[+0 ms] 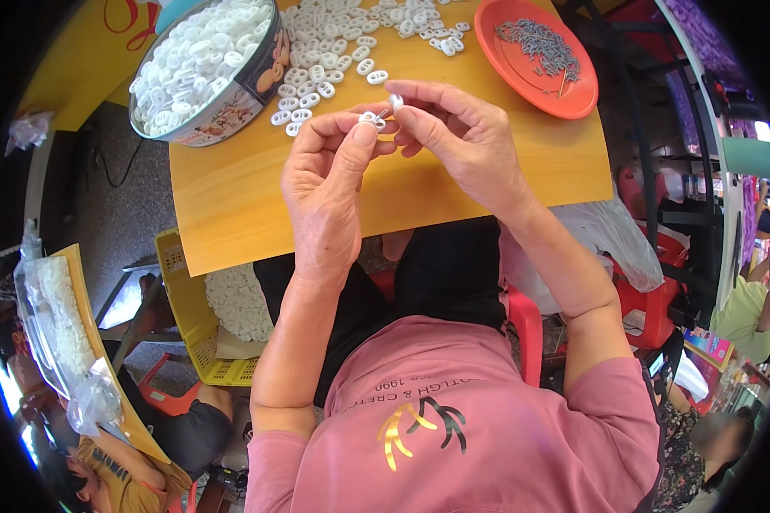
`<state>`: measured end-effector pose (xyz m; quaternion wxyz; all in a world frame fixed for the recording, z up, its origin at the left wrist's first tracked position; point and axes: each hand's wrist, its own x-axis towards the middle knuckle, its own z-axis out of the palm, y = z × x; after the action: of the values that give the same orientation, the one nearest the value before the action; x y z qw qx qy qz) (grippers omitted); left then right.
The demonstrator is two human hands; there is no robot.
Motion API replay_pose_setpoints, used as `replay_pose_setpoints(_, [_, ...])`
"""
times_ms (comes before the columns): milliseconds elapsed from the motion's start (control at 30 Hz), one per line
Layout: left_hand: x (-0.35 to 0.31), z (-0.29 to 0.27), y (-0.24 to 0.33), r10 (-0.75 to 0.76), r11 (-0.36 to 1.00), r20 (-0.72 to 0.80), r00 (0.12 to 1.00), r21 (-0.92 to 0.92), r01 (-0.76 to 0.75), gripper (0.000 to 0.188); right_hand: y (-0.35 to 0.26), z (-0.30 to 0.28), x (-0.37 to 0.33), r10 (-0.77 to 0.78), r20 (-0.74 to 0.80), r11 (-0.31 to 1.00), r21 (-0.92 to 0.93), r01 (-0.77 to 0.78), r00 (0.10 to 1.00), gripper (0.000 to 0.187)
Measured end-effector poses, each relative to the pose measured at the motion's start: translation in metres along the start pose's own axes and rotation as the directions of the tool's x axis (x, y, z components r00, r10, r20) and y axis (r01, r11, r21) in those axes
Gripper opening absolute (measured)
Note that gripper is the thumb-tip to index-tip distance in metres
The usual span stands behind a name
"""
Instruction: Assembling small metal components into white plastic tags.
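Both of my hands meet above the wooden table [239,197], fingers pinched close together. Between thumb and fingertips, my left hand [323,192] grips a small white two-hole plastic piece [371,119]. My right hand [466,141] pinches another white plastic piece [395,102], seen nearly edge-on. A thin grey screw [384,114] spans the short gap between the two pieces; my fingers partly hide how it sits in them. Just beyond my hands, many similar loose white pieces [325,89] lie spread over the table.
A round tin [222,115] heaped with white pieces stands at the far left. On the far right, a red plate [573,101] holds grey screws [539,47]. Below the table's left side is a yellow crate [182,299] beside more white pieces. Other people sit at both sides.
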<state>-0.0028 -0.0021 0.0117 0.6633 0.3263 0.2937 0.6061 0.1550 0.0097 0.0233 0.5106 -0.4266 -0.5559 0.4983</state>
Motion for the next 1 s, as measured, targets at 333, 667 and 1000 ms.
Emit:
replay_pose_setpoints(333, [0.003,0.000,0.003,0.000,0.997,-0.037,0.999,0.071,0.003,0.013,0.005,-0.006,0.004,0.073,0.065,0.986,0.143,-0.081,0.995,0.029])
replay_pose_setpoints(667, [0.007,0.000,0.005,-0.060,0.994,-0.008,0.998,0.093,0.060,0.014,-0.006,-0.011,0.005,0.120,0.094,0.973,0.185,-0.136,0.988,0.025])
replay_pose_setpoints(1000, [0.007,0.004,0.004,-0.083,0.997,-0.009,0.997,-0.003,0.083,0.012,-0.004,-0.009,0.004,-0.022,-0.028,0.995,-0.094,0.019,0.999,0.020])
